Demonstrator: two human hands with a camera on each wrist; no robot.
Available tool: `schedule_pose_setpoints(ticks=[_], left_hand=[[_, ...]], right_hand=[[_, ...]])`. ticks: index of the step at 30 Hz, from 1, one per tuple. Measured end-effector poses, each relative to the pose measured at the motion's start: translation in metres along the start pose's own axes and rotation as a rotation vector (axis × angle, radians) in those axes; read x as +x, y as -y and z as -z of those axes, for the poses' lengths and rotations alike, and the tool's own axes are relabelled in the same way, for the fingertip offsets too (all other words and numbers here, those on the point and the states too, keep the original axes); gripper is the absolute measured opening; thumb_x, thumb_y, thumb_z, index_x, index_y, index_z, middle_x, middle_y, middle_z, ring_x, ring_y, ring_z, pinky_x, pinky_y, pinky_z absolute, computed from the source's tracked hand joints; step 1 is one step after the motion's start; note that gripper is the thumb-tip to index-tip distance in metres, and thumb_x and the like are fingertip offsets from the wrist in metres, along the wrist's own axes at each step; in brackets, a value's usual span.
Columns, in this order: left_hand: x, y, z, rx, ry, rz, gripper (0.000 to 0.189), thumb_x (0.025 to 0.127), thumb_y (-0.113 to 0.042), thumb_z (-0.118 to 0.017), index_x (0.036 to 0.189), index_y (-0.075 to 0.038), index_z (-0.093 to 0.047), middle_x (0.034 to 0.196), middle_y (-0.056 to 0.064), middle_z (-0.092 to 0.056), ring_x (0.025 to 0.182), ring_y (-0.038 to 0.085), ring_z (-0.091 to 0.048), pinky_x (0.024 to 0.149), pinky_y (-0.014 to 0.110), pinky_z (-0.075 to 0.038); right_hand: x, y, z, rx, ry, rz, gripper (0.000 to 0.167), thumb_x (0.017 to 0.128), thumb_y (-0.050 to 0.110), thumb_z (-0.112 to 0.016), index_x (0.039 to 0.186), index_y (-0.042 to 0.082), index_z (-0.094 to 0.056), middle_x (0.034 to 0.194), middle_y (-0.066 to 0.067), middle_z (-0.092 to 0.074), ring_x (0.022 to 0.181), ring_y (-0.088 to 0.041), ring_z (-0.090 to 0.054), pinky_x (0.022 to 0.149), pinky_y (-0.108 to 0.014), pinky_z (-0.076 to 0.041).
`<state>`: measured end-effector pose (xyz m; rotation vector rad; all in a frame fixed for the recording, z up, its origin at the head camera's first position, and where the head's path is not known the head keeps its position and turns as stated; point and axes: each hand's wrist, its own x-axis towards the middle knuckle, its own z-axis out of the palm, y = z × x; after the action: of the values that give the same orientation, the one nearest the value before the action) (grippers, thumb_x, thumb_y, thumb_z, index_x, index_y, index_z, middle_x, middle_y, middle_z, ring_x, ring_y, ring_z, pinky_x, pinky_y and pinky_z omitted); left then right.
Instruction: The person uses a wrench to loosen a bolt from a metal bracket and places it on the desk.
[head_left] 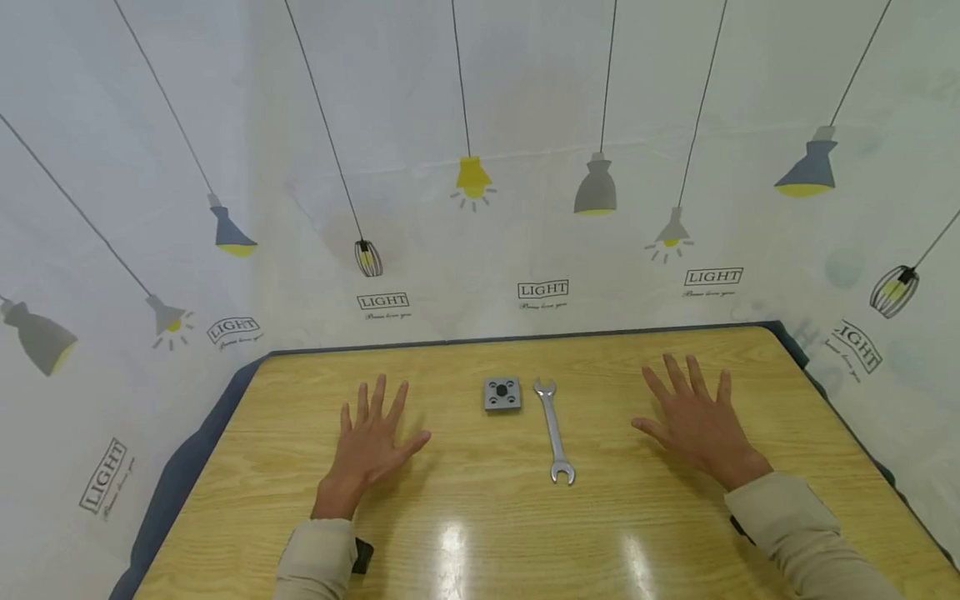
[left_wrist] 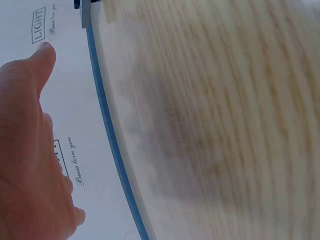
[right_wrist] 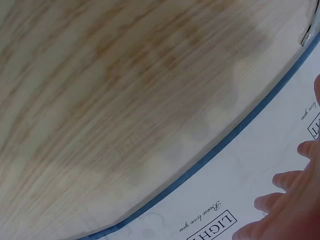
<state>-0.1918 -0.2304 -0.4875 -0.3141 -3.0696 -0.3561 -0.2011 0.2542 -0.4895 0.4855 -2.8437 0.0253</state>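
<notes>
In the head view my left hand is spread flat over the left part of the wooden table, palm down, holding nothing. My right hand has its fingers fanned out on the right side, also without anything in it. Between the hands lies a square grey metal block with a dark centre and several round holes at its corners. Just right of the block, a double open-ended wrench lies lengthwise, pointing away from me. The left wrist view shows the left hand above the wood, its shadow below.
The light wooden table has a dark blue edge along its back and sides. White sheeting printed with hanging lamps and the word LIGHT rises behind it and at both sides. Black wrist gear shows by the left sleeve.
</notes>
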Motion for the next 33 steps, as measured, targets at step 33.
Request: schedule_pose_setpoints(ticks=[33], left_hand=[[0.044, -0.097, -0.027, -0.18, 0.02, 0.103, 0.106, 0.082, -0.067, -0.066, 0.154, 0.0, -0.026, 0.145, 0.025, -0.044, 0.131, 0.044, -0.045, 0.101, 0.06, -0.04]], right_hand=[[0.03, 0.116, -0.016, 0.107, 0.053, 0.006, 0.055, 0.085, 0.059, -0.067, 0.102, 0.008, -0.073, 0.137, -0.023, -0.053, 0.13, -0.045, -0.045, 0.096, -0.066, -0.04]])
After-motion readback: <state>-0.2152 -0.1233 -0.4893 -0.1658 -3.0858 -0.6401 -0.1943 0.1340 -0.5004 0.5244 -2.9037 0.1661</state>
